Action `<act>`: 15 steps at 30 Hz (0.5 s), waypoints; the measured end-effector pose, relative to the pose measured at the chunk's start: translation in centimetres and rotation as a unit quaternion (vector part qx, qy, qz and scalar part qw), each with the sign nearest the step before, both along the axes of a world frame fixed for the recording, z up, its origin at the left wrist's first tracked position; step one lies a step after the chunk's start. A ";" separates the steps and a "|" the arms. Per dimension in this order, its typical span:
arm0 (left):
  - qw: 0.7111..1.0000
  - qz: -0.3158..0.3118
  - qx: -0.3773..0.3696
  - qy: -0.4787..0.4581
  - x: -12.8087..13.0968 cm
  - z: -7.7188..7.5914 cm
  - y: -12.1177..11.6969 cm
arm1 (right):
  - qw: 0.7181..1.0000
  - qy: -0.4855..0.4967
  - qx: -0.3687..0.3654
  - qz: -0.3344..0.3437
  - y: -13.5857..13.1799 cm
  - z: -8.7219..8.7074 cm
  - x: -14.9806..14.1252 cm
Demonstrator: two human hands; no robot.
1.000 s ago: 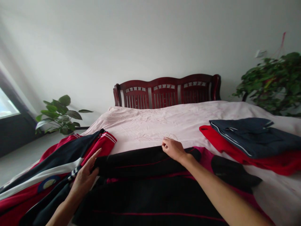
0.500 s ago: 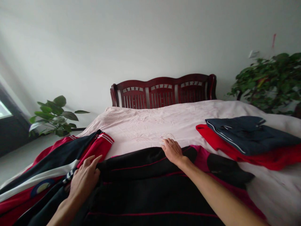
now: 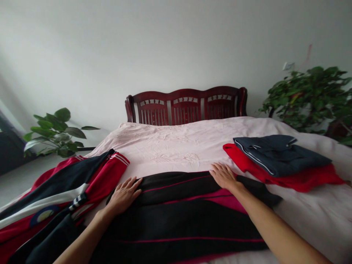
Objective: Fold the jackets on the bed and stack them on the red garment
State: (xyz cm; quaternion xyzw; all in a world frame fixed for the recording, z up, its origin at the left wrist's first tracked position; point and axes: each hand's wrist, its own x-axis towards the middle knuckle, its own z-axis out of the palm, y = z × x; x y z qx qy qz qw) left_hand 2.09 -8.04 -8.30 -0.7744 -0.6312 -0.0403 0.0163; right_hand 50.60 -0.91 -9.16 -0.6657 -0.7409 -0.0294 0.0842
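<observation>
Pressing down, your open left hand (image 3: pixel 123 196) and open right hand (image 3: pixel 224 176) lie spread on a red-striped black garment (image 3: pixel 176 220) at the near edge of the bed (image 3: pixel 154 146). Also listed: folded navy top (image 3: pixel 277 156) on red cloth (image 3: pixel 310 179), bed's right; red-and-black track jacket (image 3: pixel 68 179), bed's left.

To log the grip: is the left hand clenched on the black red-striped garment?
No, the left hand lies open and flat, fingers spread, on the black garment with red stripes.

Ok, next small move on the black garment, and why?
Probably pinch the far edge of the black garment and fold it toward you: the left hand and right hand lie flat along that edge, and the navy garment on the red one nearby is already folded.
</observation>
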 end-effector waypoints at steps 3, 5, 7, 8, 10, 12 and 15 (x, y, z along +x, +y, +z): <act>1.000 0.007 0.003 -0.005 0.2 0.4 -0.1 | 0.999 -0.003 -0.013 -0.042 0.3 0.9 0.0; 1.000 0.009 -0.001 -0.019 0.2 1.0 -0.4 | 0.997 -0.006 -0.017 -0.073 -0.1 1.8 -0.9; 0.999 0.026 0.019 -0.033 0.2 1.7 -1.0 | 0.997 -0.008 -0.009 -0.074 -1.6 3.0 -2.3; 0.998 0.037 0.039 -0.039 0.3 2.0 -1.5 | 0.998 -0.006 0.002 -0.055 -2.9 3.6 -3.3; 0.995 0.042 0.076 -0.045 0.8 2.4 -2.8 | 0.999 0.010 0.034 0.019 -6.3 4.4 -5.9; 0.995 0.022 0.091 -0.043 1.6 2.4 -4.4 | 0.992 0.035 0.058 0.104 -10.3 4.4 -8.8; 0.996 -0.006 0.084 -0.024 2.7 1.6 -6.8 | 0.976 0.060 0.049 0.206 -15.3 3.1 -11.9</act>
